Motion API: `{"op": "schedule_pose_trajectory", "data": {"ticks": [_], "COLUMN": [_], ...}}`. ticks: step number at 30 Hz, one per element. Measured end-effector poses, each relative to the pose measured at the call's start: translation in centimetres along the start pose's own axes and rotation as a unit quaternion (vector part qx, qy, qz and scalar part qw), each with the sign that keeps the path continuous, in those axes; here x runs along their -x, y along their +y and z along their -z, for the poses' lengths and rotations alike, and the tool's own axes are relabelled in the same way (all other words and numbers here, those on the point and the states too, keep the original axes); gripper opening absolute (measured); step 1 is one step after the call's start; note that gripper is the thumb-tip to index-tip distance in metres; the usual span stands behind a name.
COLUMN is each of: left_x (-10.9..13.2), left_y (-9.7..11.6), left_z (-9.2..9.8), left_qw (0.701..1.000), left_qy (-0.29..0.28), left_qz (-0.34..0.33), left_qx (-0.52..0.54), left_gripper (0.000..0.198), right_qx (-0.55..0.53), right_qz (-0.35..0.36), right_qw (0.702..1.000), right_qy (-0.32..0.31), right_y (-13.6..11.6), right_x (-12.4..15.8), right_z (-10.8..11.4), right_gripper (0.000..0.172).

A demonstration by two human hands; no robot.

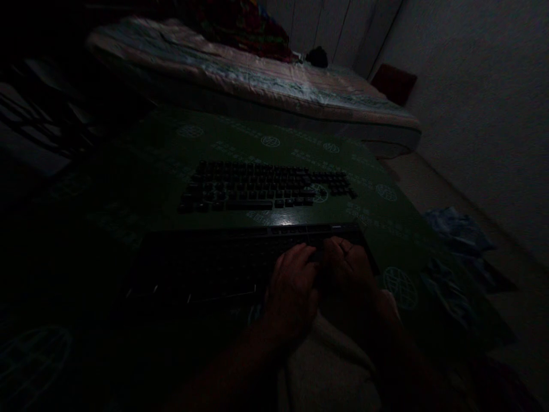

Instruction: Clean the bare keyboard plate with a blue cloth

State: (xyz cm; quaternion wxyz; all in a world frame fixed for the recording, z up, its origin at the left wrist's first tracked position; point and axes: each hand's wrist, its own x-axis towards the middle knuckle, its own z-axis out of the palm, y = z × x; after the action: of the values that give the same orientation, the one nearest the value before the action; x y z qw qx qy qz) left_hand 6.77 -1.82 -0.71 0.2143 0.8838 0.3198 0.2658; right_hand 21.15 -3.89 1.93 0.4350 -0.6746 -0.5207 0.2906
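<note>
A black keyboard base (206, 260) lies across the green table, with its keycaps off as far as the dark lets me see. My left hand (294, 286) rests over its right part, fingers bent and close together. Beside it, touching or nearly so, my right hand (349, 263) is closed in a pinch above the number-pad end. What the fingertips hold, if anything, is hidden in shadow. Beyond the base, loose black keycaps (249, 186) are laid out in rows in keyboard order. A long spacebar keycap (249, 205) sits in the nearest row.
The green table (386, 229) carries white globe prints. Pale cloth (330, 360) shows below my wrists. A bed with a patterned mattress (257, 80) stands behind the table. Crumpled cloth (458, 229) lies at the right, near the wall. The room is very dark.
</note>
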Motion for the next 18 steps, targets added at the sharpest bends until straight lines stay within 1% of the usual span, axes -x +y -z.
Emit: {"op": "schedule_pose_trajectory", "data": {"ticks": [3, 5, 10, 14, 16, 18], "left_x": [-0.04, -0.06, -0.13, -0.07, -0.02, 0.02], "left_y": [0.16, 0.26, 0.32, 0.23, 0.17, 0.12], "left_z": [0.05, 0.10, 0.14, 0.06, 0.00, -0.05], "left_qw": [1.000, 1.000, 1.000, 1.000, 1.000, 1.000], "left_qy": [-0.001, -0.002, -0.008, -0.005, 0.000, 0.006], "left_qz": [0.011, 0.014, 0.013, 0.013, 0.011, 0.008], "left_qx": [-0.004, -0.002, 0.001, 0.004, 0.006, 0.007], "left_gripper": [0.024, 0.021, 0.019, 0.020, 0.019, 0.019], "right_qx": [-0.039, -0.058, -0.074, -0.086, -0.100, -0.121], "right_qz": [-0.044, -0.063, -0.083, -0.094, -0.092, -0.085], "right_qw": [0.998, 0.995, 0.992, 0.989, 0.988, 0.988], "right_qy": [0.037, 0.050, 0.062, 0.081, 0.071, 0.040], "right_y": [0.27, 0.23, -0.12, -0.02, 0.17, 0.41], "right_x": [0.10, 0.11, 0.04, 0.14, 0.29, 0.47], "right_z": [-0.25, -0.27, -0.24, -0.23, -0.02, 0.36], "right_gripper": [0.048, 0.050, 0.053, 0.051, 0.048, 0.042]}}
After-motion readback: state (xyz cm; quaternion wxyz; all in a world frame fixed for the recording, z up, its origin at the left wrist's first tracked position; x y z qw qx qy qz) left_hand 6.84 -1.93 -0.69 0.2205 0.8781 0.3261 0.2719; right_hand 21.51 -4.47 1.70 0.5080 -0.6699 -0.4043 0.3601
